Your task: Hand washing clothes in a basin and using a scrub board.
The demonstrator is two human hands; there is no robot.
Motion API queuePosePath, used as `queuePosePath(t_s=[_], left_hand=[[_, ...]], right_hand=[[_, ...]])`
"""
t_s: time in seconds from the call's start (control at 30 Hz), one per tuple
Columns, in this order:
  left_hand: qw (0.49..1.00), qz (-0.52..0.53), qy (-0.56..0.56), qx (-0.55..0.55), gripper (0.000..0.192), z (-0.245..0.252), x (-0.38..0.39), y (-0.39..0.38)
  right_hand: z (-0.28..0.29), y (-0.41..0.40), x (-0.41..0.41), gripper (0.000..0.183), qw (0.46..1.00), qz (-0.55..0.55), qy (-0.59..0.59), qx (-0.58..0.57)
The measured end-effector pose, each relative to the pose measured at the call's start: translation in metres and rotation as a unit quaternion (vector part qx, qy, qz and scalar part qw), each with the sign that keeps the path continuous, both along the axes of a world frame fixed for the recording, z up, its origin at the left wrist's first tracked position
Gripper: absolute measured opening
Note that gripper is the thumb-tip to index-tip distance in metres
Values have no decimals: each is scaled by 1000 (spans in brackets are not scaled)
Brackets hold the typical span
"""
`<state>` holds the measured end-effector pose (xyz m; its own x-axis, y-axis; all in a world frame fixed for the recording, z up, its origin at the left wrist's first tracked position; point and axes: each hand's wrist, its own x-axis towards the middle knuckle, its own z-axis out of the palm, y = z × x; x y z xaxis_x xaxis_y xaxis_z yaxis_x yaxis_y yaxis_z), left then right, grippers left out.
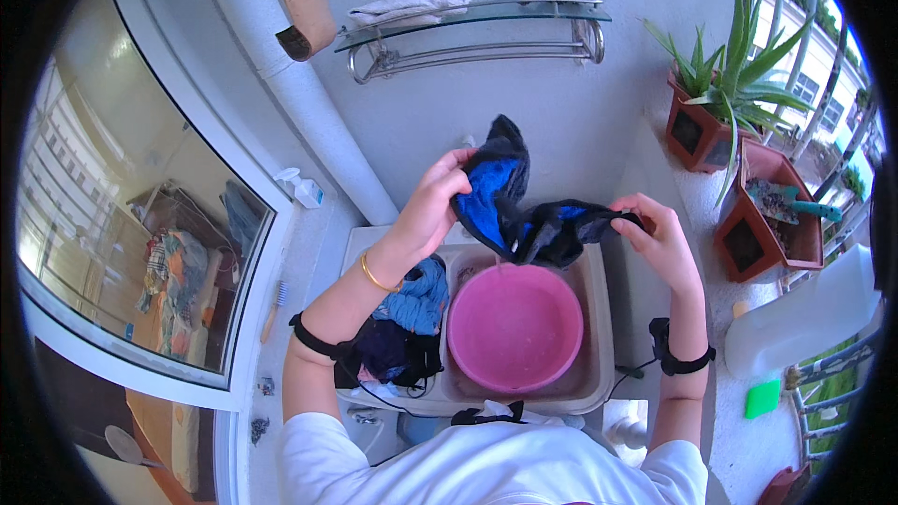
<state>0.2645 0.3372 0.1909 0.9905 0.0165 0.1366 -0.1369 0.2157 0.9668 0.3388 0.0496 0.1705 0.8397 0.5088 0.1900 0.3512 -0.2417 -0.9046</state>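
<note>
A wet-looking black garment with a bright blue lining (491,189) is stretched between my two hands. My left hand (438,200) pinches its left part, where the blue side shows. At the other end, the fingers of my right hand (649,228) grip a black corner. Beneath the cloth stands a round pink plastic basin (515,337) in the bowl of a utility sink (596,372). The basin seems to hold water. Left of it, by my left forearm, lies a pile of clothes, with a blue garment (421,298) above dark ones (386,351).
A glass wall shelf (477,17) holds cloths. Along the right ledge stand a potted aloe (736,84), a planter with a trowel (793,207), a translucent jug (800,315) and a green block (762,398). A pump bottle (305,189) and brush (275,308) rest on the left ledge.
</note>
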Motion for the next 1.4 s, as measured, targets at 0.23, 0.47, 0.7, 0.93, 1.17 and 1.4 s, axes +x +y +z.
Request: queuePosePath(t_s=[0.23, 0.47, 0.7, 0.93, 1.17, 1.4], left_hand=[[987, -55, 45, -141, 31, -3, 28, -17], [974, -160, 56, -149, 37, -9, 49, -39], [966, -162, 75, -187, 37, -9, 54, -14], [983, -135, 21, -126, 41, 2, 53, -14], [975, -69, -15, -210, 41, 36, 78, 47], [979, -127, 9, -159, 40, 48, 101, 26]], right_hand=[[-9, 19, 12, 36, 962, 35, -257, -86], [-29, 57, 21, 31, 992, 114, 27, -39], [-40, 55, 35, 21, 979, 143, -82, -122], [-72, 56, 69, 21, 959, 224, -133, -107], [-33, 67, 99, 42, 979, 120, 152, -61], [-47, 140, 100, 40, 978, 128, 157, 53]])
